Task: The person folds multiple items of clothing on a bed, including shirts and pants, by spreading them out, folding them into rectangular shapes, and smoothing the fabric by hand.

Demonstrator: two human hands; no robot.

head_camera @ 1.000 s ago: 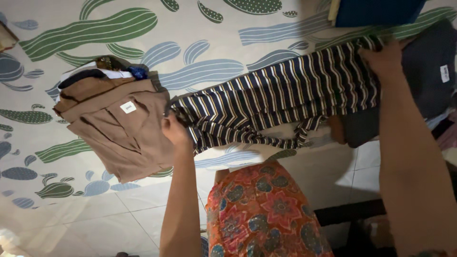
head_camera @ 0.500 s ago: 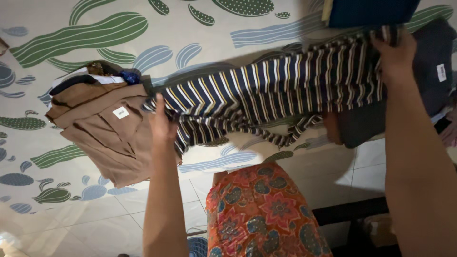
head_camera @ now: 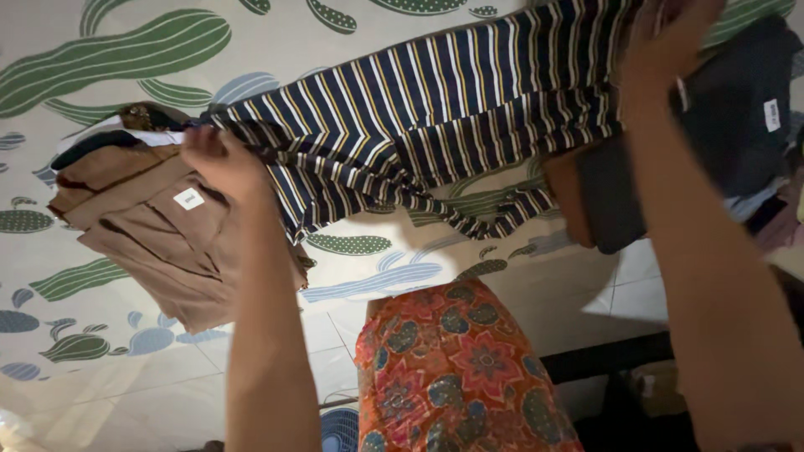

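A person looks down at both bare arms, raised and holding a striped cloth (head_camera: 435,117) stretched between them. The cloth is navy with thin white and yellow stripes. It hangs in the air above a mat (head_camera: 276,50) printed with green and blue cactus shapes, which lies on a pale tiled floor (head_camera: 167,393).

The left hand (head_camera: 219,161), at about 9 o'clock from the cloth's middle, has its grip pinched closed on the cloth's left end. The right hand (head_camera: 670,38), at about 2 o'clock near the top edge of the view, has its grip closed on the cloth's right end; the fingers there are partly cut off by the frame, so the exact hold is hard to make out. A narrow strip of the same fabric trails loose below the cloth's lower edge.

Just beside the left hand, at 9 o'clock, a stack of folded clothes (head_camera: 159,226) rests on the mat. Its top piece is brown with a small white tag; white, dark and blue layers show at its far edge. At 3 o'clock, behind the right forearm, lies a dark grey garment (head_camera: 737,109) with a white label. At 6 o'clock the person's lap shows, covered in orange floral fabric (head_camera: 452,368).
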